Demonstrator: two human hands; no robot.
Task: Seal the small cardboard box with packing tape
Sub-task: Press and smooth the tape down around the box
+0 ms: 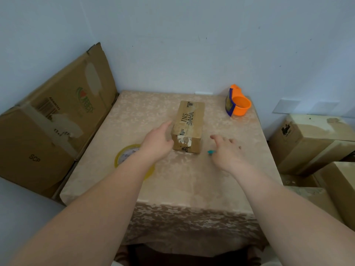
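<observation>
Forearm [107, 198] over tape roll [124, 153]; box [189, 125] beyond

Bare left forearm [107, 198], left hand [157, 143], bare right forearm [278, 200], right hand [228, 154]

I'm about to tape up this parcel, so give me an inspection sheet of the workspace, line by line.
Surface: table under a beige patterned cloth, draped over the near edge.
Job's things: small brown cardboard box lies mid-table, old tape on its near end; yellowish roll of clear packing tape lies flat at left, partly under the left forearm; orange plastic tape dispenser at the far right corner.
Clutter: small teal object right of the box, too blurred to identify.
Grips: left hand open at the box's left side, contact unclear; right hand open, right of the box, holding nothing.
Cables: nothing seen.
Surroundings: large brown cardboard carton at left; stacked cardboard cartons at right; pale wall behind.
</observation>
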